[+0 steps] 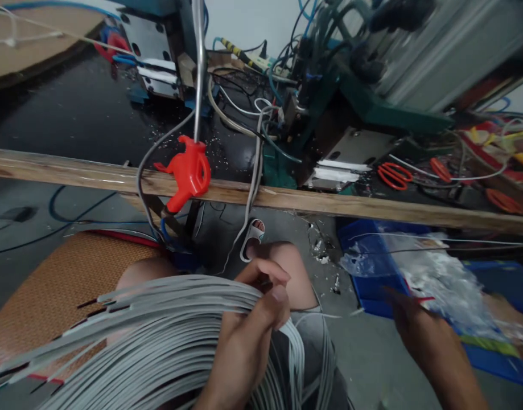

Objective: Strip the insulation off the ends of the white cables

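Observation:
My left hand (248, 324) is closed around a thick bundle of grey flat cables (159, 341) that lies across my lap, thumb and fingers pinching the strands near the bundle's bend. The cable ends fan out to the lower left. My right hand (415, 324) reaches out to the lower right, toward a blue bin (372, 285) holding a clear plastic bag of small white parts (432, 279). The right hand is blurred by motion and its fingers do not show clearly.
A wooden rail (287, 196) crosses the view in front of my knees. A red air gun (186, 171) hangs over it on a hose. Behind stand a machine with cables (329, 97), orange scissors (393, 173) and a black worktop. A woven seat (52, 285) is at left.

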`<state>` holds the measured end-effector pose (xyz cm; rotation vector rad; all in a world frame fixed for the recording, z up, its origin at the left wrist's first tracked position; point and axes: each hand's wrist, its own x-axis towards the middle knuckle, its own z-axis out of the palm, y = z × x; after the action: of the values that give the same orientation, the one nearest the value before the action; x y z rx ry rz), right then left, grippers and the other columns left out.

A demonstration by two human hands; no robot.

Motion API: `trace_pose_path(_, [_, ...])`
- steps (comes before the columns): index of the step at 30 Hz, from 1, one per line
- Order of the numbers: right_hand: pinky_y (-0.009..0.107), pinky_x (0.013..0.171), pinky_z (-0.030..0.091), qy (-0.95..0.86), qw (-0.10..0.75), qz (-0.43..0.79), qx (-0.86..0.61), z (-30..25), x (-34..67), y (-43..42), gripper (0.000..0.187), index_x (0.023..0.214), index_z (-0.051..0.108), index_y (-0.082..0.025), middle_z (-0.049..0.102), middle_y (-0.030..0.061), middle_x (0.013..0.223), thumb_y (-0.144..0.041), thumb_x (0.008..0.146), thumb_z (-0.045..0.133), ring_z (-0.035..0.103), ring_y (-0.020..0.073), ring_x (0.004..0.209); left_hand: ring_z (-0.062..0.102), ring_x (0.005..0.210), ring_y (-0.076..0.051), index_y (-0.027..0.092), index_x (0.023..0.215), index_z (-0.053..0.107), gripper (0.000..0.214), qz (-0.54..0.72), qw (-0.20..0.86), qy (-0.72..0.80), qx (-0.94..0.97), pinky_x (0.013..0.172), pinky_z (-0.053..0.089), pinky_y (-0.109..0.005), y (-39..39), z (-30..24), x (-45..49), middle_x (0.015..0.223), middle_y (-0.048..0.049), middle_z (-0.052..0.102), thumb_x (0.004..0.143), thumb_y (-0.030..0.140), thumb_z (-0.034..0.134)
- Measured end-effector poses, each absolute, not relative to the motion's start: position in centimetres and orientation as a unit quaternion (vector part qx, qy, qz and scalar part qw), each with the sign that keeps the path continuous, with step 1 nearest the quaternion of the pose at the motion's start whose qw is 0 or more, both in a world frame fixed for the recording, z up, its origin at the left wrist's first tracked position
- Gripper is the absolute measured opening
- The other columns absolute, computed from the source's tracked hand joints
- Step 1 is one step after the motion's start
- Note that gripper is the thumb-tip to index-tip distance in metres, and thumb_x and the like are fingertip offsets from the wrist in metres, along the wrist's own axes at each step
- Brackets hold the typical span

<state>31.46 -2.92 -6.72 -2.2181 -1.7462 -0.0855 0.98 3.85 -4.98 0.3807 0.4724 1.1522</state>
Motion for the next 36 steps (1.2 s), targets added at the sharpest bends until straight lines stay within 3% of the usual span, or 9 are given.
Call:
trace_pose_path(2, [0.030, 0.057, 0.061, -0.647, 0.198, -0.005, -0.736, -5.7, 27.4, -3.2, 0.029, 0.097, 0.080, -0.025, 0.081, 0.0090, 0.089, -0.040, 0.097, 0.056, 0.079, 0.0250, 0.073, 0.031, 0.056, -0.007, 0.021, 0.095, 0.076, 0.005, 0.529, 0.801, 0.212, 0.184, 0.056, 0.032, -0.020, 3.6, -4.9, 1.3, 0.069, 0.0058, 0.045, 0.094, 0.025, 0.075])
trace_pose_path(5, [0.025, 0.085, 0.062, -0.736, 0.290, 0.159, -0.591, -4.0, 20.1, -2.2, 0.025, 0.116, 0.075, -0.024, 0.079, 0.0072, 0.110, -0.025, 0.105, 0.052, 0.077, 0.0174, 0.101, 0.036, 0.059, -0.008, 0.022, 0.095, 0.077, 0.006, 0.522, 0.805, 0.197, 0.202, 0.060, 0.036, -0.021, 3.3, -4.9, 1.7, 0.070, 0.0045, 0.047, 0.094, 0.027, 0.074])
trace_pose_path(9, [0.019, 0.070, 0.058, -0.718, 0.344, 0.283, -0.535, -3.1, 15.8, -0.4, 0.025, 0.095, 0.073, -0.022, 0.073, 0.0005, 0.083, -0.016, 0.104, 0.051, 0.073, 0.0122, 0.077, 0.050, 0.067, -0.013, 0.020, 0.087, 0.077, 0.017, 0.520, 0.788, 0.225, 0.240, 0.069, 0.045, -0.024, 3.3, -5.0, 1.8, 0.069, 0.0011, 0.054, 0.096, 0.034, 0.073])
trace_pose_path(13, [0.016, 0.068, 0.058, -0.693, 0.401, 0.226, -0.555, -3.8, 17.4, -0.1, 0.017, 0.089, 0.071, -0.022, 0.074, -0.0008, 0.081, -0.017, 0.099, 0.058, 0.074, 0.0117, 0.072, 0.067, 0.083, -0.023, 0.020, 0.088, 0.079, 0.021, 0.491, 0.773, 0.316, 0.249, 0.081, 0.054, -0.034, 3.2, -4.9, 2.1, 0.081, -0.0052, 0.073, 0.093, 0.040, 0.077])
trace_pose_path(17, [0.018, 0.064, 0.060, -0.635, 0.430, 0.280, -0.577, -4.0, 19.4, -0.4, 0.024, 0.079, 0.072, -0.022, 0.075, 0.0007, 0.072, -0.031, 0.099, 0.062, 0.075, 0.0145, 0.065, 0.077, 0.089, -0.029, 0.019, 0.104, 0.079, 0.031, 0.476, 0.788, 0.312, 0.236, 0.085, 0.059, -0.042, 2.7, -4.5, 2.9, 0.100, -0.0112, 0.083, 0.092, 0.048, 0.077])
trace_pose_path(22, [0.020, 0.061, 0.057, -0.601, 0.415, 0.365, -0.578, -4.3, 20.0, -1.0, 0.036, 0.074, 0.071, -0.020, 0.070, 0.0015, 0.065, -0.043, 0.101, 0.062, 0.070, 0.0146, 0.062, 0.081, 0.096, -0.034, 0.016, 0.100, 0.081, 0.036, 0.467, 0.783, 0.333, 0.241, 0.088, 0.064, -0.046, 2.3, -3.8, 3.0, 0.101, -0.0142, 0.085, 0.090, 0.051, 0.079])
trace_pose_path(28, [0.021, 0.042, 0.038, -0.467, 0.535, 0.509, -0.487, -5.7, 19.9, -1.0, 0.043, 0.072, 0.053, -0.022, 0.041, -0.0047, 0.060, -0.054, 0.100, 0.055, 0.037, 0.0098, 0.046, 0.081, 0.086, -0.024, 0.018, 0.104, 0.078, 0.026, 0.500, 0.758, 0.321, 0.270, 0.062, 0.062, -0.026, 2.7, -4.7, 2.8, 0.105, -0.0118, 0.085, 0.097, 0.043, 0.074])
trace_pose_path(31, [0.022, 0.040, 0.031, -0.415, 0.573, 0.491, -0.509, -3.9, 22.0, -0.7, 0.041, 0.071, 0.040, -0.025, 0.024, -0.0068, 0.062, -0.054, 0.098, 0.051, 0.021, 0.0110, 0.047, 0.072, 0.063, -0.013, 0.017, 0.100, 0.078, 0.026, 0.528, 0.742, 0.301, 0.283, 0.049, 0.051, -0.017, 3.1, -5.4, 2.6, 0.092, -0.0076, 0.081, 0.100, 0.042, 0.069])
trace_pose_path(36, [0.028, 0.036, 0.019, -0.359, 0.672, 0.341, -0.551, 0.1, 25.4, -0.3, 0.029, 0.085, 0.064, -0.033, 0.025, -0.0044, 0.058, -0.055, 0.101, 0.053, 0.022, 0.0135, 0.043, 0.045, 0.041, -0.003, 0.017, 0.086, 0.075, 0.033, 0.505, 0.752, 0.348, 0.241, 0.041, 0.030, -0.014, 3.2, -5.0, 2.5, 0.062, 0.0039, 0.062, 0.092, 0.050, 0.078])
